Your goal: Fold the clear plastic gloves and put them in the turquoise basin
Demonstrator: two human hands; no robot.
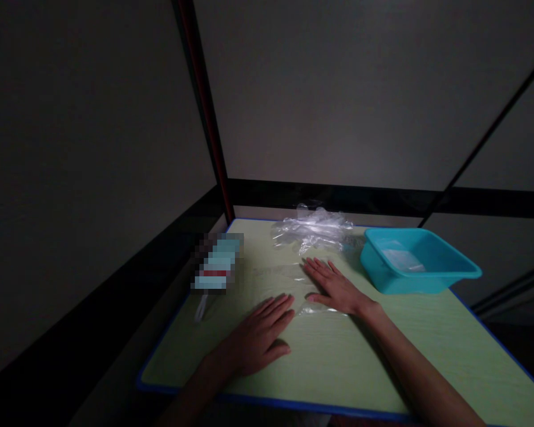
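A thin, clear plastic glove (314, 309) appears to lie flat on the pale green table (329, 373); its outline is hard to make out. My right hand (333, 286) rests palm down on this plastic, fingers stretched out and thumb apart. Nearer the front left, my left hand (262, 338) is also flat and open, with its fingertips at the plastic's near-left side. Neither hand grips anything. Behind them, a crumpled heap of clear disposable gloves (315, 228) sits at the table's back edge.
A turquoise plastic basin (389, 281) stands at the back right, with a clear or whitish plastic piece (403, 260) inside. On the left lies a pixelated light-blue item (218, 264) with a white loop (200, 308). Walls (338, 107) border the table's back and left.
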